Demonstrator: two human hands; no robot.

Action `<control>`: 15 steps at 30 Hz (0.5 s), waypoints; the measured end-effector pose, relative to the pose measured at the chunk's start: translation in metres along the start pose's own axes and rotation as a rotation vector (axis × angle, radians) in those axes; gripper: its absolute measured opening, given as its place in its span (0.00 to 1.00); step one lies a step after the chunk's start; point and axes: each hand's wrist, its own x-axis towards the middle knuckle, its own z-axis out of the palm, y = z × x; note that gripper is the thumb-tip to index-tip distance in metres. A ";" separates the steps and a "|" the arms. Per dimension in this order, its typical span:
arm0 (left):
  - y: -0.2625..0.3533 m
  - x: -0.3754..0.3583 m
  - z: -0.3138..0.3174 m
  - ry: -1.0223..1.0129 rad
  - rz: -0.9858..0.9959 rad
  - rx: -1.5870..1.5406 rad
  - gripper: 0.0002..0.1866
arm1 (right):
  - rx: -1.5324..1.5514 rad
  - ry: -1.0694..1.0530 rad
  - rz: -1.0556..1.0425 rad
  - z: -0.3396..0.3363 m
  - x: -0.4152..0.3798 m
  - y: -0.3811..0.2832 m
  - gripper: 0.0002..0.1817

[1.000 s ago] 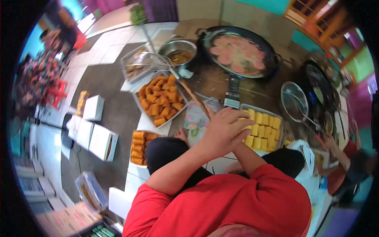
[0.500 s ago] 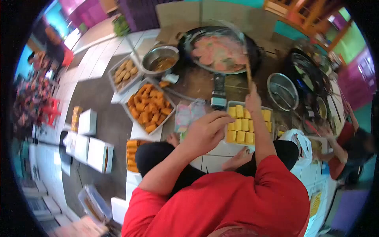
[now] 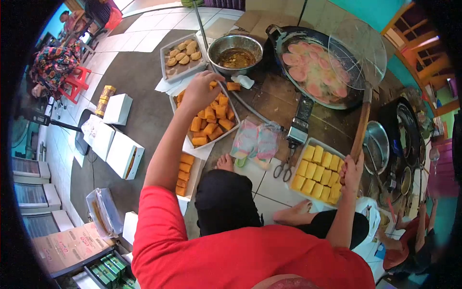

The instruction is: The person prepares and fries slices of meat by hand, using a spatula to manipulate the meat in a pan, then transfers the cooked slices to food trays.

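Observation:
My right hand is closed round the wooden handle of a wire skimmer. The skimmer's round mesh is raised over the right side of a black wok, where pink round slices lie in foamy oil. My left hand is over the upper corner of a tray of orange fried rolls. Its fingers are bent and close together, with an orange piece just beneath them; whatever they pinch is hidden. Below my right hand is a tray of yellow blocks.
A steel bowl of brown liquid and a tray of round brown pieces stand beyond my left hand. Scissors, plastic packets and a stove burner lie between. Another person sits at right; white boxes stand left.
My left hand has moved from near the yellow blocks to the orange rolls. The skimmer has lifted from the wok's edge and swung right. The view has shifted.

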 end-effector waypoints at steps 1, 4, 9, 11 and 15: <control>-0.032 0.013 0.034 -0.036 -0.042 0.033 0.15 | 0.007 0.003 0.019 0.005 0.002 -0.005 0.33; -0.096 0.045 0.128 -0.120 -0.069 0.197 0.19 | 0.007 0.013 0.087 0.022 0.011 -0.017 0.33; -0.138 0.081 0.221 -0.214 -0.072 0.457 0.17 | -0.107 0.112 0.029 0.033 0.043 -0.001 0.32; -0.169 0.090 0.263 -0.230 -0.033 0.522 0.19 | -0.341 0.173 -0.092 0.019 0.061 0.016 0.32; -0.175 0.100 0.281 -0.429 -0.112 0.565 0.16 | -0.825 0.211 -0.289 0.013 0.091 0.017 0.32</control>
